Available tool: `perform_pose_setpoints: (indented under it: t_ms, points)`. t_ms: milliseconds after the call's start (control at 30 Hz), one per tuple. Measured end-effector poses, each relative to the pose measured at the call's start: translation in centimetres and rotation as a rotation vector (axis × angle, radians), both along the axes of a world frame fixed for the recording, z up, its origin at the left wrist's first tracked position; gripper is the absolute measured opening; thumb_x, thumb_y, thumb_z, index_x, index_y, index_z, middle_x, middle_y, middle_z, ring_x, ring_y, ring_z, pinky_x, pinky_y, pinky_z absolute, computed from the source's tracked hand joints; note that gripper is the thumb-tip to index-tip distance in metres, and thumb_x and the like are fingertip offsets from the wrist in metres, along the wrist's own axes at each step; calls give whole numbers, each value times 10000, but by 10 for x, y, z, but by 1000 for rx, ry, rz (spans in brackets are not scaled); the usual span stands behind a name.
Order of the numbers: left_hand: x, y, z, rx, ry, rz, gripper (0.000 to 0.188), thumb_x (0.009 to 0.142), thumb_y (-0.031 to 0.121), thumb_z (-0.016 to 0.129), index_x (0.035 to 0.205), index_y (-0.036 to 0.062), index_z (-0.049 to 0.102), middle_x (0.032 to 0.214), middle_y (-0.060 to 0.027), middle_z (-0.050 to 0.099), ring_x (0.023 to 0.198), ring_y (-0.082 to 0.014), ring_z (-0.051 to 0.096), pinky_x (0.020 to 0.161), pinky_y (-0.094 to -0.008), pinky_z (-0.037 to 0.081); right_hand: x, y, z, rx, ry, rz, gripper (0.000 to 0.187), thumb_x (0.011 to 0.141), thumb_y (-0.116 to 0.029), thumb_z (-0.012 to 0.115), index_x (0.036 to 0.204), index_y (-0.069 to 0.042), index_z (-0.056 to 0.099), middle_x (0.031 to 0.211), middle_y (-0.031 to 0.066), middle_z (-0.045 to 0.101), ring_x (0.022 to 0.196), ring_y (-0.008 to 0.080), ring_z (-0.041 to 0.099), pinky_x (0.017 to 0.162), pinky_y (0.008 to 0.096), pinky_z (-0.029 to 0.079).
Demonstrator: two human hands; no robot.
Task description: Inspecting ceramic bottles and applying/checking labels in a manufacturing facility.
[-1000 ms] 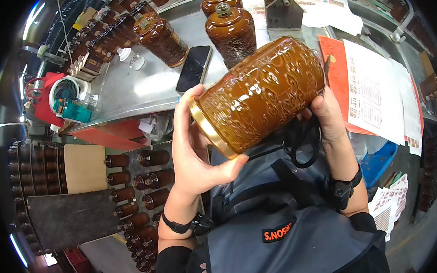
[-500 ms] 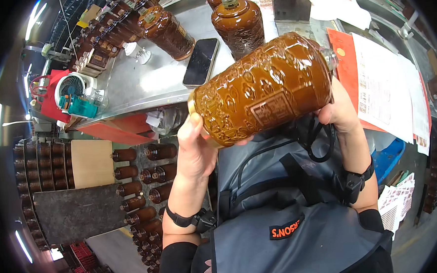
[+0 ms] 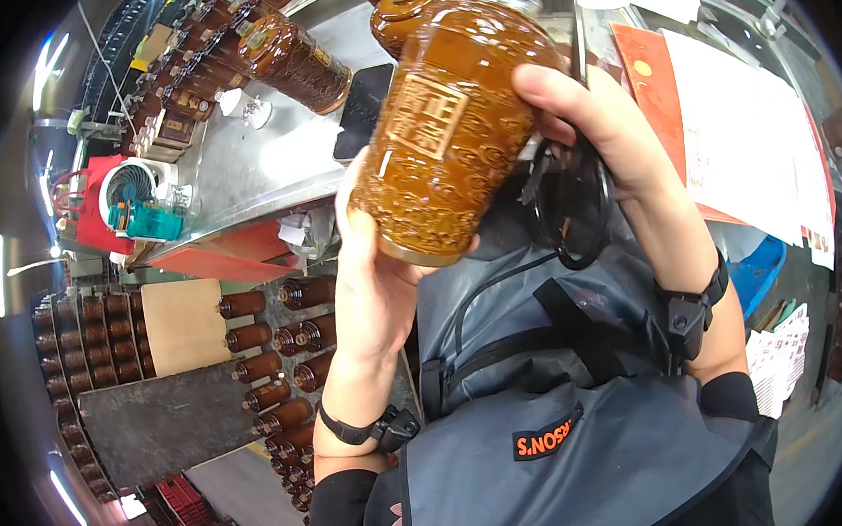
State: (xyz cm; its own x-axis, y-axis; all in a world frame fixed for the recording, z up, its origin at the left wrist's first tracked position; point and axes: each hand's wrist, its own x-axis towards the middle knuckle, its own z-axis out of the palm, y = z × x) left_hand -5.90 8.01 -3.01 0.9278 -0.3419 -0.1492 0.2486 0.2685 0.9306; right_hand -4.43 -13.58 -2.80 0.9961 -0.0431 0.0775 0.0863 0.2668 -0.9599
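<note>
A glossy brown bottle [image 3: 486,150] with an embossed surface and a square gold-lined panel tilts over my lap, its clear glass neck toward the upper right. My left hand [image 3: 369,266] grips its base from below, thumb along the side. Higher up, my right hand [image 3: 614,129] holds the bottle near its shoulder with the thumb on the near face; its other fingers are partly hidden behind the glass. A black cord loop [image 3: 587,254] hangs below my right hand. Just past my left hand, a dark phone [image 3: 362,109] lies on the metal bench [image 3: 245,177].
Similar bottles stand on the bench, one [image 3: 301,64] beside a small white bottle [image 3: 244,107]. At left are a fan [image 3: 129,186] and a teal box [image 3: 152,221]. Papers [image 3: 742,122] cover an orange folder [image 3: 642,75] at right, above a blue bin [image 3: 760,274]. Bottle rows [image 3: 266,395] stand lower left.
Both hands have turned the bottle steeper, its neck swinging upward and left. The panel now faces me more. My right hand has shifted its grip, with the thumb on the near side.
</note>
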Motion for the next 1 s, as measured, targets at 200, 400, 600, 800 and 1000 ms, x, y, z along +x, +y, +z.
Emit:
perform_pose_setpoints:
  t_ms: [200, 400, 600, 800, 1000]
  points:
    - [-1, 13, -6, 81, -156, 19, 696, 862, 435, 535, 1380, 5, 360, 1255, -243, 542, 1029, -434, 613, 829, -471, 564, 18, 6, 14, -246, -96, -12, 318, 821, -424, 679, 743, -137, 566, 636, -84, 428, 556, 11, 328, 499, 214, 236]
    - [6, 35, -3, -417, 138, -47, 713, 897, 536, 430, 1375, 13, 356, 1281, -273, 497, 912, -478, 623, 732, -565, 580, 32, 9, 11, -146, -60, 127, 476, 739, -443, 781, 985, -56, 653, 878, 4, 651, 748, 75, 557, 636, 226, 420]
    - [4, 30, 4, -500, 266, -66, 731, 886, 597, 392, 1386, 65, 366, 1276, -265, 488, 801, -488, 613, 661, -553, 580, 42, 24, -12, 89, -70, 247, 376, 771, -454, 752, 756, -113, 595, 604, -83, 454, 531, 6, 375, 471, 176, 265]
    - [3, 32, 2, -472, 324, -39, 815, 873, 654, 336, 1374, 12, 356, 1219, -282, 512, 771, -494, 613, 597, -535, 575, 41, 25, -28, 201, -4, 352, 399, 797, -503, 716, 792, -132, 569, 535, -78, 413, 453, 0, 372, 412, 168, 271]
    - [4, 32, 1, -459, 303, -92, 851, 868, 673, 325, 1370, -14, 344, 1182, -284, 530, 772, -492, 621, 639, -549, 584, 37, 32, -30, 318, 60, 343, 407, 784, -500, 731, 865, -132, 576, 538, -94, 408, 448, -19, 369, 406, 150, 275]
